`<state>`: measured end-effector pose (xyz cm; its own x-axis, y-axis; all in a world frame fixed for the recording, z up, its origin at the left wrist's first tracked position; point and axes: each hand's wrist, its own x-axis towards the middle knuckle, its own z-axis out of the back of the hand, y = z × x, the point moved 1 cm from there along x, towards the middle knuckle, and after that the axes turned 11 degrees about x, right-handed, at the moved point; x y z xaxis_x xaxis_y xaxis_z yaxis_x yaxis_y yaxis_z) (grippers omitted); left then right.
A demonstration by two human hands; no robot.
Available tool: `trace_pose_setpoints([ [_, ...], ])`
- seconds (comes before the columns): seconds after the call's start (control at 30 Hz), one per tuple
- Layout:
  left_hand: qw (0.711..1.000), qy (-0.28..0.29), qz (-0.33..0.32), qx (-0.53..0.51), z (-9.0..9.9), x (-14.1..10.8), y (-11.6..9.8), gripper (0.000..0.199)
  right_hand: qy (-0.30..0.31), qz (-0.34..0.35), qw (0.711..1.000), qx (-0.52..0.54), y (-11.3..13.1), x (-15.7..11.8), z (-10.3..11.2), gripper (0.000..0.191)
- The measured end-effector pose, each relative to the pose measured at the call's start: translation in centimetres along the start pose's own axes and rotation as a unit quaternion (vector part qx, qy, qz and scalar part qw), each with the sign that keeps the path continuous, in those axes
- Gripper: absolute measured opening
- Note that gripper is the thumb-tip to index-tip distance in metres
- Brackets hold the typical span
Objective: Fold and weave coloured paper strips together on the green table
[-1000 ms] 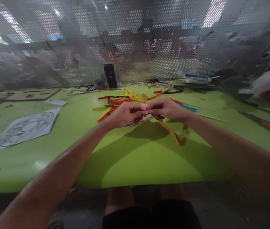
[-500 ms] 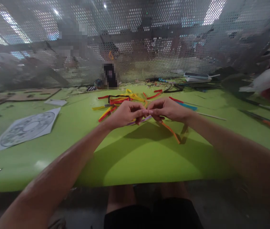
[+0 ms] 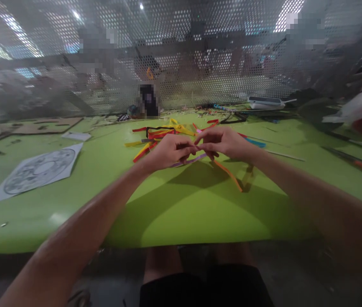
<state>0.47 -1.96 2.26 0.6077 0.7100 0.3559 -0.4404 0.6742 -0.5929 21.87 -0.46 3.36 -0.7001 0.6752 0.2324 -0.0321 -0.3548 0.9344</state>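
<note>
The left hand [image 3: 172, 151], angled in from 7 o'clock, pinches the purple strip [image 3: 197, 158], visible at 6 o'clock below; the right hand [image 3: 224, 143], from 4 o'clock, arches alongside, whether gripping I cannot tell.

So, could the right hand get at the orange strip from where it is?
Probably yes: the orange strip shows just below the right hand in the picture, and nothing seems to cover its lower end.

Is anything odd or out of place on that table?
Just untidiness: loose scraps litter the green table near the mesh panel, and an orange strip juts towards the near edge, away from the jumbled coloured strips. Nothing looks clearly damaged.
</note>
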Motion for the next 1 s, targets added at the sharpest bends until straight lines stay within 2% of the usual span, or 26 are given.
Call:
trace_pose_setpoints([
  [0.07, 0.998, -0.014, -0.015, 0.052, 0.01, 0.07, 0.0, 0.032, -0.011, 0.013, 1.0, -0.006, 0.0, 0.02, 0.11, 0.027],
  [0.13, 0.994, -0.029, -0.033, 0.097, -0.13, 0.15, 0.12, 0.031, -0.002, -0.004, 0.999, -0.034, -0.07, 0.03, 0.14, 0.027],
  [0.27, 0.989, -0.055, -0.044, 0.127, -0.54, 0.2, 0.62, 0.025, 0.0, -0.026, 0.995, -0.1, -0.24, 0.04, 0.1, 0.029],
  [0.43, 0.997, -0.073, 0.001, 0.015, -0.77, 0.03, 0.81, 0.025, -0.003, -0.016, 0.994, -0.104, -0.28, 0.08, 0.09, 0.033],
  [0.57, 0.994, -0.049, 0.032, -0.087, -0.87, -0.05, 0.53, 0.034, -0.005, -0.02, 0.997, -0.078, 0.12, 0.08, 0.05, 0.032],
  [0.83, 0.992, -0.005, 0.046, -0.12, -0.65, -0.16, 0.31, 0.037, -0.011, -0.013, 1.0, -0.018, 0.28, -0.11, 0.89, 0.026],
  [1.0, 0.987, 0.013, 0.051, -0.151, -0.77, -0.17, 0.33, 0.036, -0.017, -0.033, 0.999, -0.01, 0.56, -0.27, 0.88, 0.023],
])
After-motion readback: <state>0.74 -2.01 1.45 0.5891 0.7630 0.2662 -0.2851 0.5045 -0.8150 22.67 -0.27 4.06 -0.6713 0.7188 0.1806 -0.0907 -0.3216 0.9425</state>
